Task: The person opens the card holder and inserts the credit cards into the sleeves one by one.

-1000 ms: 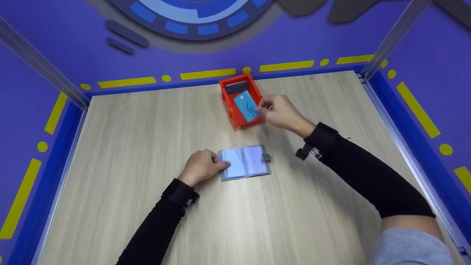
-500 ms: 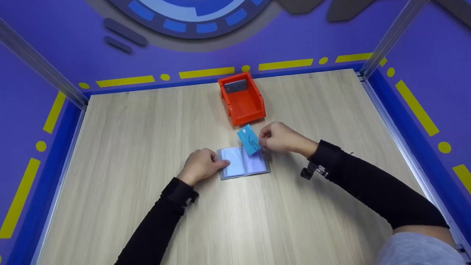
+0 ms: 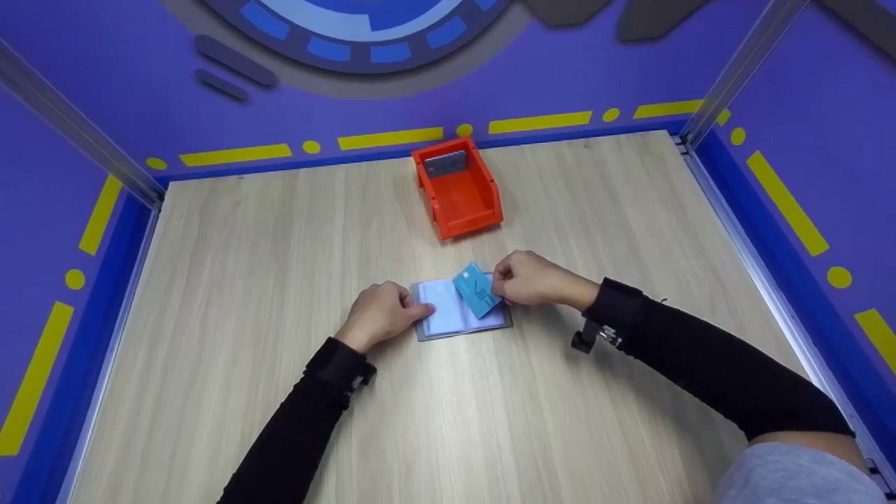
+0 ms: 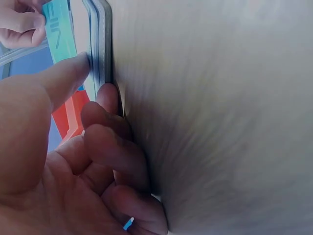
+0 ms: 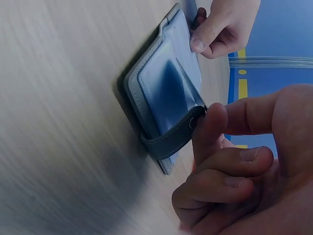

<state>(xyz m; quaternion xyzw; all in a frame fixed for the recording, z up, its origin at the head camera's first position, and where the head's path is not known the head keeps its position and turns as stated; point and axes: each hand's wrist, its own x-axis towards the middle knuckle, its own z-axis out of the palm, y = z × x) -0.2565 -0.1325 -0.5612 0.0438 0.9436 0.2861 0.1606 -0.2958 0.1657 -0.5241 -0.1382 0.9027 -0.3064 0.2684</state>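
Observation:
A grey card holder point(image 3: 437, 320) lies spread on the wooden table, its clear sleeves facing up. My left hand point(image 3: 380, 313) grips its left edge, thumb on the sleeves and index finger at the cover's underside, as the left wrist view shows. Between thumb and index finger, my right hand point(image 3: 533, 278) pinches a blue card point(image 3: 476, 288) with "VIP" lettering. The card is tilted over the right-hand sleeve, and the right wrist view shows it almost edge-on. Close under the right fingertips is the holder's snap strap point(image 5: 171, 139), sticking up.
Behind the holder stands a red plastic bin point(image 3: 467, 227) with a dark card point(image 3: 446, 164) leaning against its back wall. Blue-purple panels point(image 3: 336, 115) enclose the table point(image 3: 280, 238) at the back and both sides.
My right hand has brought the blue card out of the red bin, towards me and over the card holder's right side. The left hand has kept its hold on the left edge.

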